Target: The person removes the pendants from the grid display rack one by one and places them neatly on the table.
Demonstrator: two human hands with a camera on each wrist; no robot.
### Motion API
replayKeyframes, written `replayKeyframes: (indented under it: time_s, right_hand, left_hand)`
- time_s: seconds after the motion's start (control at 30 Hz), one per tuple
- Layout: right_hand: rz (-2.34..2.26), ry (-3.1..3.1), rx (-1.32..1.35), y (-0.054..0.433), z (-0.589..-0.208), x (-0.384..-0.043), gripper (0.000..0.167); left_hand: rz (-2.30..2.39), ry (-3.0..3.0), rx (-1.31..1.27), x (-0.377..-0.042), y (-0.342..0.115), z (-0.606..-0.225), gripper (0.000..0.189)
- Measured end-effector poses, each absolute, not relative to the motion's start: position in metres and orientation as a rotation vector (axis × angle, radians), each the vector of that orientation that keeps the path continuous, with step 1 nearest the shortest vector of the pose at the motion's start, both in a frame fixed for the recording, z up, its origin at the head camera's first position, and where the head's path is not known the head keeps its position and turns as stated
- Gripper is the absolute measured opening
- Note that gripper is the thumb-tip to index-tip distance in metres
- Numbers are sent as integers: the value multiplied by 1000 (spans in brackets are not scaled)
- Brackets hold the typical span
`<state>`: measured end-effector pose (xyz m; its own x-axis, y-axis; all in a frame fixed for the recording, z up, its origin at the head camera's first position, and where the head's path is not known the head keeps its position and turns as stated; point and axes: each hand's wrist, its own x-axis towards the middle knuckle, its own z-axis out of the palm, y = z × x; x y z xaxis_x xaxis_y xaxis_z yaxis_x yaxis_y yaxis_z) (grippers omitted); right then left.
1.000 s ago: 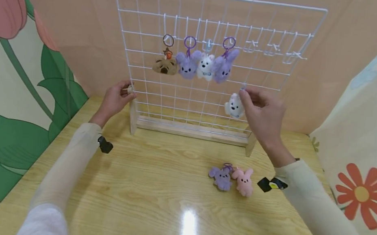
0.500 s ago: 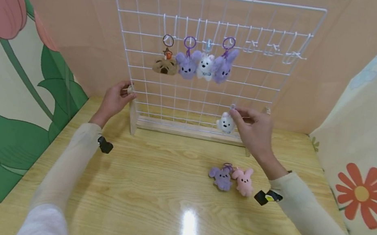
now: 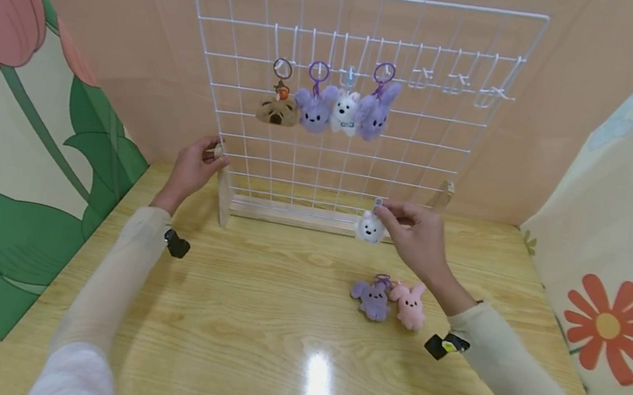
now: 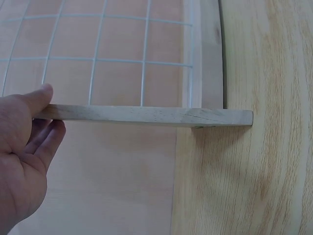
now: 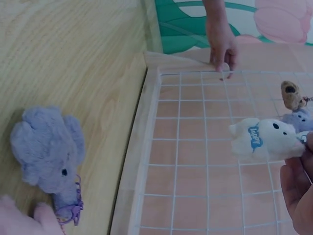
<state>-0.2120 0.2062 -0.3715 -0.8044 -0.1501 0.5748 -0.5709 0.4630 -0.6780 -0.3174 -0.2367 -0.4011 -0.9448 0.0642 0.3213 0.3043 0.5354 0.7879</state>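
My right hand (image 3: 417, 235) pinches a white plush dog keychain (image 3: 370, 227) by its clasp, low in front of the wire grid rack (image 3: 335, 160). In the right wrist view the plush dog (image 5: 266, 138) shows blue lettering on its body. At the rack's left end, my left hand (image 3: 195, 168) grips the top of the wooden side post (image 4: 146, 115) between thumb and fingers. From hooks on the rack hang a brown bear keychain (image 3: 277, 110), a purple plush keychain (image 3: 314, 111), another white dog keychain (image 3: 345, 112) and a purple rabbit keychain (image 3: 374, 115).
On the table (image 3: 246, 324), below my right hand, lie a purple plush keychain (image 3: 372, 301) and a pink rabbit keychain (image 3: 411, 308). Several white hooks (image 3: 458, 82) without keychains line the rack's upper right. A peach backdrop (image 3: 127, 57) stands behind the rack.
My right hand has come down and slightly left with the white dog keychain, from mid-rack height to near the rack's wooden base. The left hand stays on the post.
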Motion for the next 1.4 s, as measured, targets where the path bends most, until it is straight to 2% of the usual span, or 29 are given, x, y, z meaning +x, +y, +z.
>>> replayKeyframes:
  time_s: [0.43,0.87,1.4]
  right_hand:
    - [1339,-2406,663,202,-403,-191,7]
    - [1424,-2530,735,202,-440,-176,12]
    - [1499,-2729,745,203,-463,-166,15]
  left_hand:
    - [-1366,-2518,-307,-320,-237,-403,51]
    - [-1394,-2514,-312,-319,-237,-402,52]
    - [-1394,-2511,-297,-320,-237,-402,51]
